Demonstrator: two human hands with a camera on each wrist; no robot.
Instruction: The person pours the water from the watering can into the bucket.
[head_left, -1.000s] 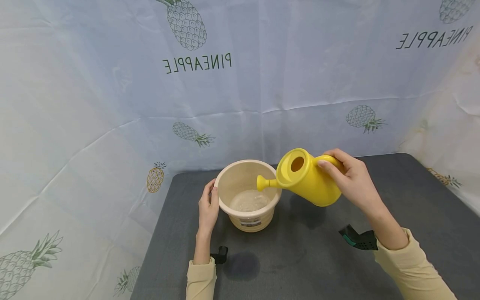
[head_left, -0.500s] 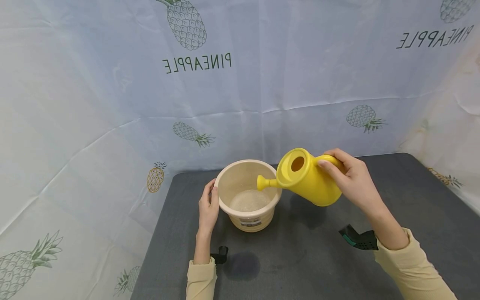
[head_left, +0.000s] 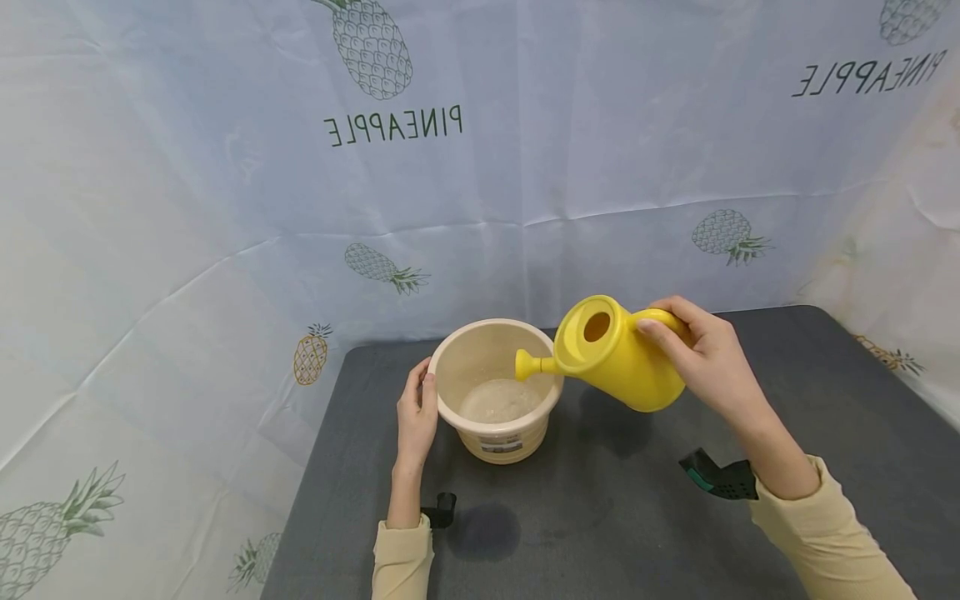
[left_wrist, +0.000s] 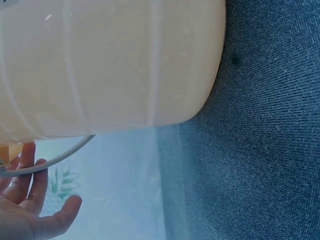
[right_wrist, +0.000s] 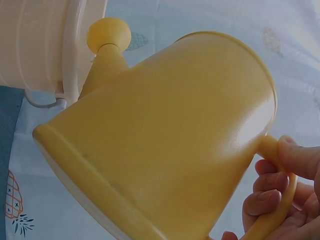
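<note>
Watering can (head_left: 626, 371), one, yellow: aloft, tilted, long axis slanting from upper-left mouth to lower-right base in the head view, spout (head_left: 534, 365) pointing left over one cream bucket (head_left: 504, 447). Right hand (head_left: 701, 354), one: fingers clamped round the handle. Left hand (head_left: 417, 417), one: fingers apart, touching the bucket. Dark table (head_left: 600, 533), one.

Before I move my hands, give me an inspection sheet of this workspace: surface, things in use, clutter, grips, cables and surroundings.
Surface: dark table; a darker round patch, cause unclear.
Job's things: cream bucket standing on the table, holding what looks like water; yellow watering can, tilted, spout over the bucket.
Clutter: nothing seen.
Grips: left grip touches the bucket's rim; right grip holds the can's handle.
Cables: nothing seen; the grey loop looks like the bucket's carrying handle.
Surroundings: pineapple-print sheets.
</note>
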